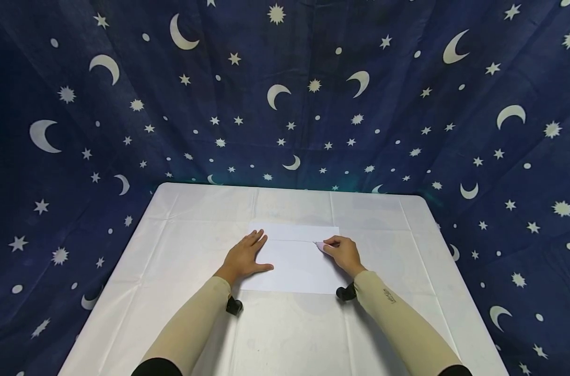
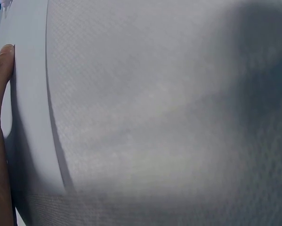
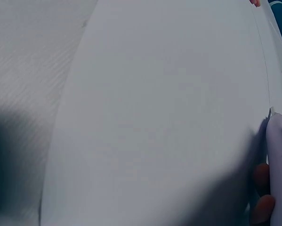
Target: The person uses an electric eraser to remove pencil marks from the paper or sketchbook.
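Observation:
A white sheet of paper (image 1: 289, 271) lies on the table in the head view. My left hand (image 1: 244, 256) rests flat on its left side, fingers spread and thumb pointing right. On the upper right of the sheet, my right hand (image 1: 345, 255) grips a pale lavender utility knife (image 3: 279, 150). Its small blade (image 3: 271, 111) meets the paper at the end of a thin straight line (image 1: 291, 241), which runs left toward my left fingers. The left wrist view catches only the thumb side of that hand (image 2: 0, 89) beside the paper's near edge.
A white cloth with fold creases covers the table (image 1: 285, 339). Behind it and at both sides hangs a dark blue curtain (image 1: 247, 141) with moons and stars. Dark wrist cameras (image 1: 234, 306) sit below both hands, and beige sleeves (image 1: 190, 324) cover the forearms.

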`<action>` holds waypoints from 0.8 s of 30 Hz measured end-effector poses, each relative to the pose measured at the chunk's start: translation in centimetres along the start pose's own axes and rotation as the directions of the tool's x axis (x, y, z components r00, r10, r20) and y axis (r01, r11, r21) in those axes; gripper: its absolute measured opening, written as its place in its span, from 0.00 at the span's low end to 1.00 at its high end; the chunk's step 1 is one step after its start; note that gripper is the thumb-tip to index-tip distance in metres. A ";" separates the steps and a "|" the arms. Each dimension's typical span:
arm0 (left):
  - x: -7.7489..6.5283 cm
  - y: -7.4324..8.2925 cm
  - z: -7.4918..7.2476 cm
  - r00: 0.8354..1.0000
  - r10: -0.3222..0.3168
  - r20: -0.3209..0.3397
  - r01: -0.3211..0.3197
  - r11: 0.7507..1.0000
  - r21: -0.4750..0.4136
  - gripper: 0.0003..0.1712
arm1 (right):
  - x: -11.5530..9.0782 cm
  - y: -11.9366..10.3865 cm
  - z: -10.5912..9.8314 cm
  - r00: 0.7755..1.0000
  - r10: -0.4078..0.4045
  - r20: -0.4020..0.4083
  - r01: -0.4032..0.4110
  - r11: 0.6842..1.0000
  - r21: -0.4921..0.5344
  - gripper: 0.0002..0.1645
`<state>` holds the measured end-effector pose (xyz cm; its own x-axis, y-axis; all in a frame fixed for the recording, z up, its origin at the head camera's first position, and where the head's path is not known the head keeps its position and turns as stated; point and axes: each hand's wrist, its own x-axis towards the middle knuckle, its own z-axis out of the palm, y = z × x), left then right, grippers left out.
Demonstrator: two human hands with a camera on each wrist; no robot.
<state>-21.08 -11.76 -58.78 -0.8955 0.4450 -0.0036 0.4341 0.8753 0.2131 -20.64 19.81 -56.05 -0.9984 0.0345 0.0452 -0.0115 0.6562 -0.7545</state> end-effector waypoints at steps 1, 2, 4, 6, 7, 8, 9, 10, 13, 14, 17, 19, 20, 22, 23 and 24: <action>0.0 0.0 0.0 1.000 0.001 -0.001 -0.001 1.000 0.000 0.59 | 0.0 -0.1 0.0 1.000 -0.001 -0.001 0.001 1.000 -0.002 0.08; 0.0 0.0 0.0 1.000 -0.001 0.003 0.001 1.000 0.002 0.59 | 0.0 -0.2 0.0 1.000 0.000 -0.001 0.000 1.000 -0.003 0.08; 0.0 0.1 -0.1 1.000 -0.002 0.009 0.002 1.000 0.004 0.59 | 0.0 -0.3 0.0 1.000 0.005 0.003 -0.005 1.000 -0.003 0.08; -0.1 0.1 -0.1 1.000 -0.003 0.014 0.003 1.000 0.006 0.59 | 0.0 -0.3 0.0 1.000 0.008 0.007 -0.008 1.000 -0.004 0.08; -0.1 0.1 -0.1 1.000 -0.003 0.016 0.002 1.000 0.005 0.59 | -0.1 -0.3 0.0 1.000 0.014 0.009 -0.014 1.000 -0.004 0.08; -0.1 0.1 -0.1 1.000 -0.004 0.020 0.004 1.000 0.005 0.59 | -0.1 -0.3 0.0 1.000 0.018 0.011 -0.018 1.000 -0.003 0.08; -0.1 0.0 0.0 1.000 -0.006 0.022 0.006 1.000 0.004 0.59 | -0.1 -0.2 0.0 1.000 0.019 0.012 -0.019 1.000 -0.006 0.09; -0.1 0.0 0.0 1.000 -0.005 0.022 0.005 1.000 0.004 0.59 | -0.1 -0.1 -0.1 1.000 0.022 0.012 -0.021 1.000 -0.010 0.09; -0.1 -0.1 0.1 1.000 -0.006 0.023 0.006 1.000 -0.004 0.59 | -0.1 0.2 -0.3 0.999 0.035 0.010 -0.035 0.999 -0.016 0.08; -0.1 -0.1 0.1 1.000 -0.008 0.023 0.008 1.000 -0.006 0.59 | 0.0 0.3 -0.3 0.999 0.036 0.010 -0.036 0.999 -0.018 0.08; -0.1 -0.1 0.1 1.000 -0.009 0.022 0.009 1.000 -0.012 0.59 | 0.0 0.5 -0.5 0.999 0.035 0.015 -0.035 0.999 -0.018 0.08; -0.1 0.0 0.0 1.000 -0.010 0.026 0.010 1.000 -0.012 0.59 | 0.0 0.5 -0.5 0.999 0.030 0.018 -0.029 0.999 -0.013 0.08; -0.1 0.0 0.0 0.999 -0.012 0.030 0.012 1.000 -0.011 0.59 | -0.1 0.5 -0.5 0.999 0.026 0.021 -0.026 1.000 -0.011 0.08; -0.1 0.1 -0.1 0.999 -0.017 0.037 0.017 1.000 -0.008 0.59 | -0.1 0.3 -0.4 0.999 0.023 0.023 -0.023 1.000 -0.010 0.08; -0.1 0.1 -0.2 0.999 -0.018 0.040 0.019 1.000 -0.005 0.59 | -0.1 0.2 -0.3 0.999 0.023 0.023 -0.023 1.000 -0.012 0.08; -0.1 0.1 -0.2 0.999 -0.019 0.042 0.019 1.000 -0.004 0.59 | -0.1 0.1 -0.3 1.000 0.022 0.022 -0.021 1.000 -0.010 0.08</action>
<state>-20.98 -11.69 -58.59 -0.8988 0.4357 -0.0484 0.4163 0.8829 0.2171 -20.52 20.08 -55.95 -0.9994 0.0317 0.0142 0.0104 0.6628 -0.7488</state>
